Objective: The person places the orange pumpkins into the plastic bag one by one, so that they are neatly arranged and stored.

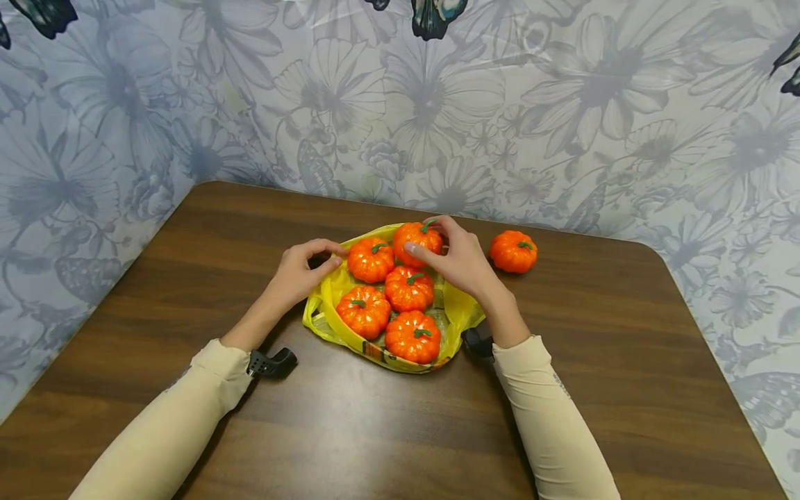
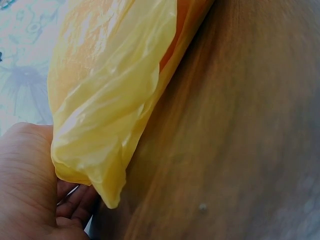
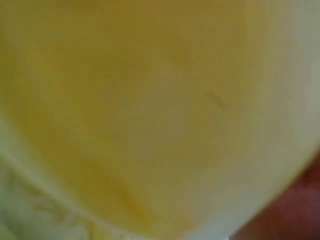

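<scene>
A yellow plastic bag [image 1: 330, 305] lies spread on the table with its mouth facing up. Several small shiny orange pumpkins [image 1: 362, 312] with green stems sit inside it. At the bag's far side, my right hand [image 1: 459, 257] grips one pumpkin [image 1: 415, 239] between thumb and fingers. My left hand [image 1: 303, 271] pinches the bag's left edge, close beside another pumpkin [image 1: 371, 260]. In the left wrist view, the crumpled bag [image 2: 105, 115] hides part of the left hand [image 2: 30, 185]. Blurred yellow plastic [image 3: 150, 110] fills most of the right wrist view.
One more orange pumpkin [image 1: 514, 251] stands on the brown wooden table [image 1: 594, 361], to the right of the bag. Behind the table's far edge is a wall [image 1: 431, 104] with a grey flower and butterfly pattern. Black bands [image 1: 271, 363] circle the wrists.
</scene>
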A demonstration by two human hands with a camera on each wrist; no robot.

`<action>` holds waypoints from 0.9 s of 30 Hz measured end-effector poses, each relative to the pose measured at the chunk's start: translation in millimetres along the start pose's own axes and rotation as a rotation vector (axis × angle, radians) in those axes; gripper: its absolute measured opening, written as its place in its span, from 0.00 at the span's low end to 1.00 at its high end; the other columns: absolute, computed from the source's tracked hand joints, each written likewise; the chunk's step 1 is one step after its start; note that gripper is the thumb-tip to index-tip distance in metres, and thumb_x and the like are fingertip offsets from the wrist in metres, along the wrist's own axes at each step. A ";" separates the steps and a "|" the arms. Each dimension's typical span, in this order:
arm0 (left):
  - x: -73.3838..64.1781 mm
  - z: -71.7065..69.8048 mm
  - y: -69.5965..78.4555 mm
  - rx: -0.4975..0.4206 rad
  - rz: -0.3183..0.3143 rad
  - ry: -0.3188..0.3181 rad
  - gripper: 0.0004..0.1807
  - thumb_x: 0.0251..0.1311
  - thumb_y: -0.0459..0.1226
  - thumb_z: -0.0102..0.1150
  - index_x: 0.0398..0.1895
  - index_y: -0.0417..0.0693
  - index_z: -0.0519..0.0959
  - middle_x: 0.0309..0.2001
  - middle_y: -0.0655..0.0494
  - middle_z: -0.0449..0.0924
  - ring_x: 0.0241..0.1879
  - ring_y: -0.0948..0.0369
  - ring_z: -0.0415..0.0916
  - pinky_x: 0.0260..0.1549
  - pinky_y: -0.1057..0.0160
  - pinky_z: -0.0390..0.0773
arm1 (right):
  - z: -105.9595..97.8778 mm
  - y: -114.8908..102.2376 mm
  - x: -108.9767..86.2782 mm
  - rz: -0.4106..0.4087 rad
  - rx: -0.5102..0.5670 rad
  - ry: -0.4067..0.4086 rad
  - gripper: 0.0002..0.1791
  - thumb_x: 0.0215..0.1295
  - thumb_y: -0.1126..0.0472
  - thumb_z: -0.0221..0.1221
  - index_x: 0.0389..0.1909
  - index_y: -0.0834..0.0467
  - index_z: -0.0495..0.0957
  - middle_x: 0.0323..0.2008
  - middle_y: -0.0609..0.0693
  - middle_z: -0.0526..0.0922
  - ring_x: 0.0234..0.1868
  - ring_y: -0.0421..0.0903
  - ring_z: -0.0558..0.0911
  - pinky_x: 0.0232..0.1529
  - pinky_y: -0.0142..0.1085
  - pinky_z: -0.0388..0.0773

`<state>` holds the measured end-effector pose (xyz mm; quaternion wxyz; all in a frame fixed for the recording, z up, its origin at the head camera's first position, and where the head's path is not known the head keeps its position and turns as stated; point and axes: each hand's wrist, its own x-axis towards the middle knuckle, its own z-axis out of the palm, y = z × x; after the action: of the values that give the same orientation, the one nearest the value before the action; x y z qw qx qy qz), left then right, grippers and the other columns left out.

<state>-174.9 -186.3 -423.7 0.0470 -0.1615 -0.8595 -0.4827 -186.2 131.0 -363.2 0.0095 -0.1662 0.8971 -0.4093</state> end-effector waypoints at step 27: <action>0.9 0.0 -0.9 -0.005 -0.002 0.006 0.10 0.73 0.36 0.64 0.52 0.49 0.88 0.56 0.50 0.87 0.58 0.52 0.80 0.58 0.51 0.73 | 13.6 5.1 4.7 -0.032 -0.038 0.030 0.35 0.74 0.42 0.62 0.75 0.56 0.68 0.64 0.55 0.81 0.61 0.52 0.82 0.65 0.50 0.77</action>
<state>-176.0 -186.6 -424.3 0.0485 -0.1595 -0.8582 -0.4854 -190.1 122.7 -375.4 -0.0136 -0.1745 0.9019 -0.3948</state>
